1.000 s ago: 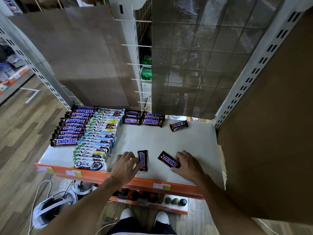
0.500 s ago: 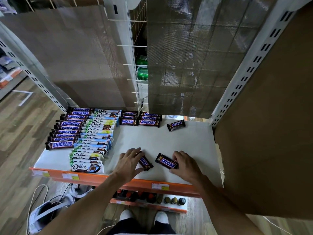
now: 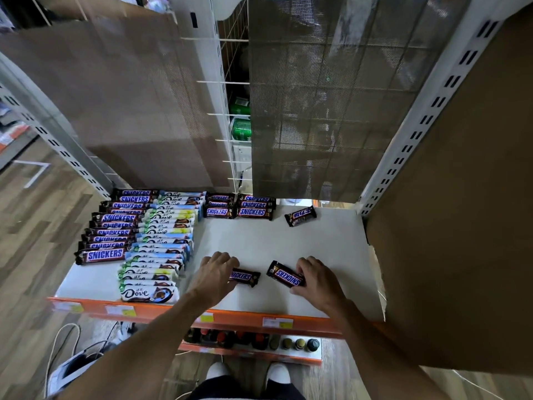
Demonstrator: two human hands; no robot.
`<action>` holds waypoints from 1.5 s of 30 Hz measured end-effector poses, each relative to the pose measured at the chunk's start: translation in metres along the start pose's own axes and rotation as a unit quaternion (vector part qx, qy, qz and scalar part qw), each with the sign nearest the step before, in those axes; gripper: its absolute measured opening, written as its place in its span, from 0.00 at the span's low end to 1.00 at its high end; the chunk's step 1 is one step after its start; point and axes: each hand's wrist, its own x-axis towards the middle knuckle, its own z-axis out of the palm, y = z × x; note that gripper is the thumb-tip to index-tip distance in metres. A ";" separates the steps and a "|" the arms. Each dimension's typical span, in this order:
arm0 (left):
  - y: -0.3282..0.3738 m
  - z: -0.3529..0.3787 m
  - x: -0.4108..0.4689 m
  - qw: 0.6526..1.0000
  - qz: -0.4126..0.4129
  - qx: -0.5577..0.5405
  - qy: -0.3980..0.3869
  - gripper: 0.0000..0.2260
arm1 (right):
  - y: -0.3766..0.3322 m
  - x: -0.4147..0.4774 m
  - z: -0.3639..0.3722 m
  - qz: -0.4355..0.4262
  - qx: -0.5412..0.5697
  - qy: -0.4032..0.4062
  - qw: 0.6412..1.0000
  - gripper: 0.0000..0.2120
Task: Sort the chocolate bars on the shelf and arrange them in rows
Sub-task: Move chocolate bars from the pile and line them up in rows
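1. The left hand (image 3: 216, 277) lies knuckles up over the shelf (image 3: 274, 241). Its fingers (image 3: 227, 259) are curled down over one end of the left bar (image 3: 245, 277) and grip it. The rest of that bar sticks out past the fingertips toward the other hand.
2. The right hand (image 3: 317, 280) pinches the right bar (image 3: 285, 276) at the end nearest its palm, with fingers (image 3: 304, 264) on the far edge and the thumb on the near edge. The bar runs out slanted from the fingertips toward the left hand.
3. Both bars lie between the two sets of fingertips, near each other but apart, with bare shelf between them. Whether either is lifted off the shelf cannot be told.
4. Beyond the right fingers, well apart at the back, a loose bar (image 3: 300, 216) lies slanted.
5. Beyond the left fingers, at the back, sit the back stacks (image 3: 239, 210) of small Snickers, two side by side.
6. On the outer side of the left hand, near its knuckles, the Dove row (image 3: 161, 243) runs from front edge to back. The Snickers row (image 3: 106, 226) lies against its far side.
7. Under both wrists runs the orange edge (image 3: 239, 317) with price tags, and below it stand bottles (image 3: 259, 342).
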 end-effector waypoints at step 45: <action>-0.112 -0.024 0.109 0.984 0.024 0.136 0.111 0.21 | -0.099 0.095 0.036 0.013 0.021 0.143 0.989 0.10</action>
